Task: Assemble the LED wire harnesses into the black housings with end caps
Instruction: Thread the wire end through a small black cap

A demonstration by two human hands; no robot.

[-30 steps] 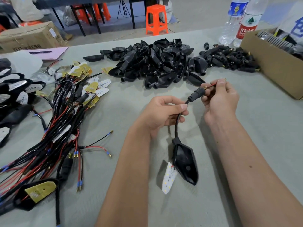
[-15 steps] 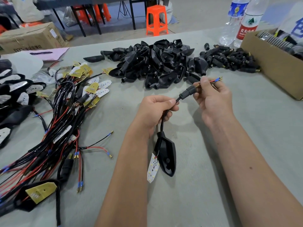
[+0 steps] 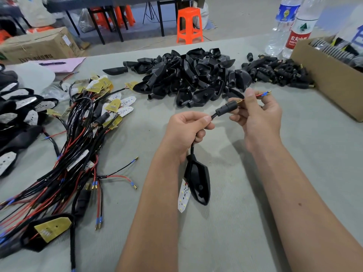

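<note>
Threading the end cap onto the harness lead. The left hand [image 3: 188, 132] pinches the black sheathed cable [image 3: 193, 147] just below the ribbed black cylindrical end cap [image 3: 225, 109], fingers closed on the cable. The right hand [image 3: 259, 116] has thumb and forefinger closed on the thin red and black wire ends with blue-sleeved brass terminals [image 3: 263, 93], which emerge from the cap's far end. The black teardrop-shaped plastic housing [image 3: 199, 183] hangs from the cable below the left hand, its lower tip at or just above the grey felt-covered table [image 3: 235, 222]; the white LED board [image 3: 184, 195] dangles beside it, not yet seated.

To do this step well, keep the wires taut and straight with the right hand while the left steadies the cable, so that the cap slides down toward the housing neck without kinking the leads. Whether the cap is fully over the sheath is hard to judge here. Spare black housings [image 3: 188, 75] and loose end caps [image 3: 279, 72] lie heaped beyond.
</note>
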